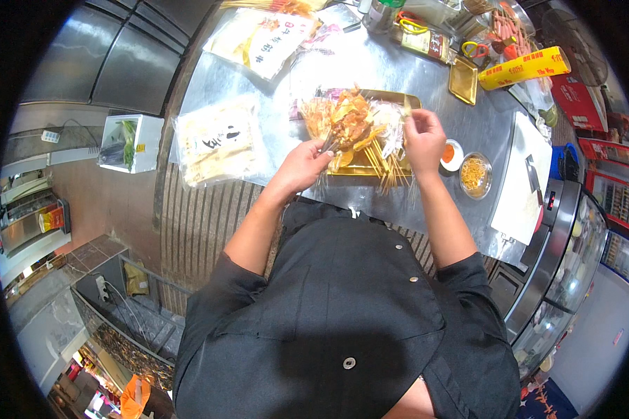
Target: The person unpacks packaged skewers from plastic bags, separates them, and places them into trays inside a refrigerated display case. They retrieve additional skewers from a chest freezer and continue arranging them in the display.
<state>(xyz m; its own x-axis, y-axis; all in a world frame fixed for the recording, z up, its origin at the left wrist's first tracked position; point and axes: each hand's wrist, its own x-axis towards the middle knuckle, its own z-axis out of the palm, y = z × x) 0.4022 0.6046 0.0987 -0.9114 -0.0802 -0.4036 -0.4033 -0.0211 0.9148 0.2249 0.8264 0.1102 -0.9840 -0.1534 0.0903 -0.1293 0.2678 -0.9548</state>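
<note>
On a steel desk (pixel 370 70) in a kitchen, a gold tray (pixel 370 164) heaped with skewered food (pixel 353 126) — left hand (pixel 304 164) closed around metal tongs (pixel 328 144) at the pile, right hand (pixel 424 136) pinching a skewer tip — two small sauce bowls (pixel 466 167) just beside.

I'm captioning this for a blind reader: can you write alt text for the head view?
Seen from above, a person in a black jacket works at a gold tray piled with food skewers on a steel counter. The left hand grips the skewer ends; the right hand pinches something small above the tray. Two small sauce bowls sit to the right.
</note>
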